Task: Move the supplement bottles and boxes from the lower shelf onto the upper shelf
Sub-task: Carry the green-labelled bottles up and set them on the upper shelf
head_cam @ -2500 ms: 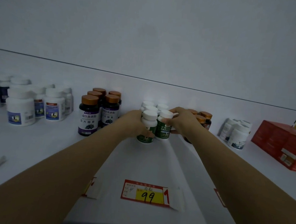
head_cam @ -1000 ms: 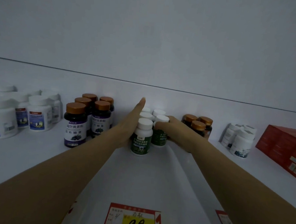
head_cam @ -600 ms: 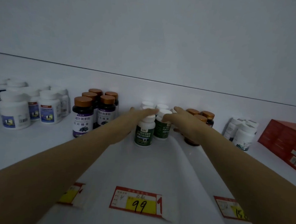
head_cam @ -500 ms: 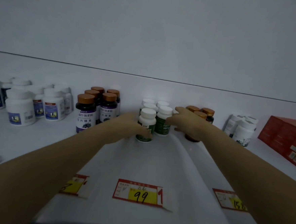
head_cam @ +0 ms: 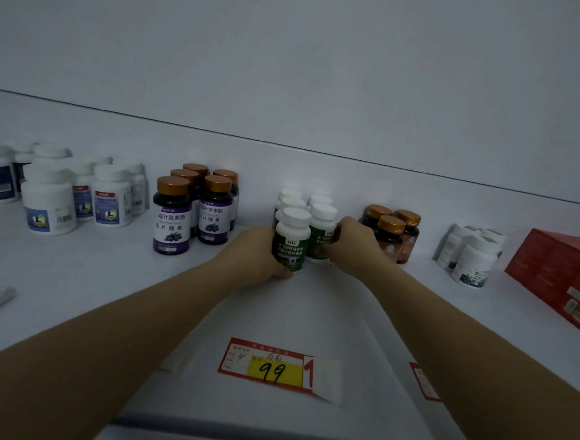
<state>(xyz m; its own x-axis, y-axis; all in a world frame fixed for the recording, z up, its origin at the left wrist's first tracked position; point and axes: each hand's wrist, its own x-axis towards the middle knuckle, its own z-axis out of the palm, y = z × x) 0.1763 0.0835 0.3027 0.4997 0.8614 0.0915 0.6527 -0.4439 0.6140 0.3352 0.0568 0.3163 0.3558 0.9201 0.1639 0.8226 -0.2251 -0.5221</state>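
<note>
A cluster of green-labelled bottles with white caps stands mid-shelf against the back wall. My left hand (head_cam: 258,257) wraps the front left green bottle (head_cam: 291,240) from its left side. My right hand (head_cam: 352,239) grips the front right green bottle (head_cam: 321,234) from the right. Both bottles stand upright on the white shelf (head_cam: 275,308). More green bottles (head_cam: 291,199) stand behind them. My forearms reach in from the bottom corners.
Left of my hands stand purple-labelled bottles (head_cam: 174,217) with copper caps and white bottles (head_cam: 49,199) with blue labels. To the right are brown bottles (head_cam: 390,237), small white bottles (head_cam: 474,260) and red boxes (head_cam: 559,276). A "99" price tag (head_cam: 271,368) lies at the shelf front.
My hands had opened over the bottle caps, then came down and closed around the two front green bottles. The bottles have stayed in place.
</note>
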